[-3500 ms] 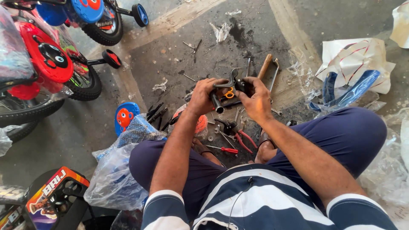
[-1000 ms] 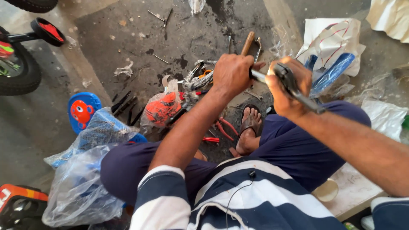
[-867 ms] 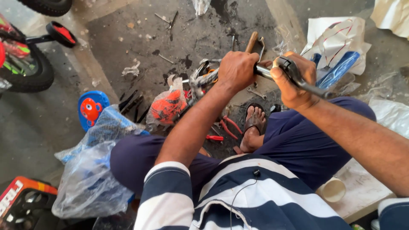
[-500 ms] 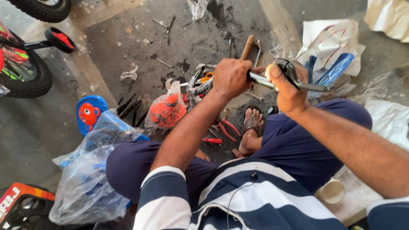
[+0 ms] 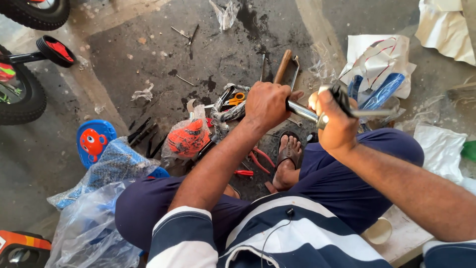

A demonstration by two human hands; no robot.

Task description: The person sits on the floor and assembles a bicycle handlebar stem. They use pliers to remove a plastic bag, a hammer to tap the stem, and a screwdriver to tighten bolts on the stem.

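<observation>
head view: metal rod point(image 5: 302, 111) between 2 hands, left point(image 5: 267, 104) and right point(image 5: 337, 124) both clenched around it

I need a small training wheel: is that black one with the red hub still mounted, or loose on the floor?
Mounted. The small wheel sits on the end of a dark bracket running to the bicycle's rear tyre.

The left hand point(image 5: 267, 105) hides the metal tube's point(image 5: 303, 111) end — the bicycle wheel point(image 5: 37, 12) is cut off.
</observation>
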